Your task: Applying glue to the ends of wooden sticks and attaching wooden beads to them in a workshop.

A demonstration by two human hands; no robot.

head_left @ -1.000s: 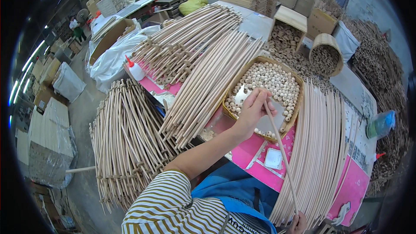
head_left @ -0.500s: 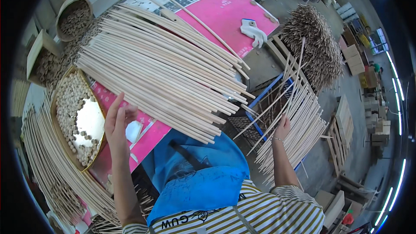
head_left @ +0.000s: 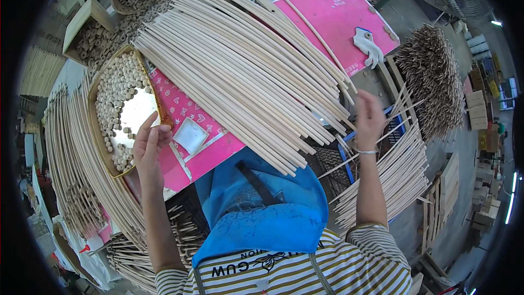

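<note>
Rods (head_left: 234,76) lie across the bench (head_left: 338,11); right hand (head_left: 370,120), blurred, fingers' grip unclear, has risen off the loose pile (head_left: 405,170), leaving it unheld; left hand (head_left: 150,145), fingers apart, nears the tray (head_left: 134,114)

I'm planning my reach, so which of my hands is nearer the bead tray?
Left: your left hand is at the right rim of the bead tray; your right hand is farther right, by the ends of the rods.
</note>
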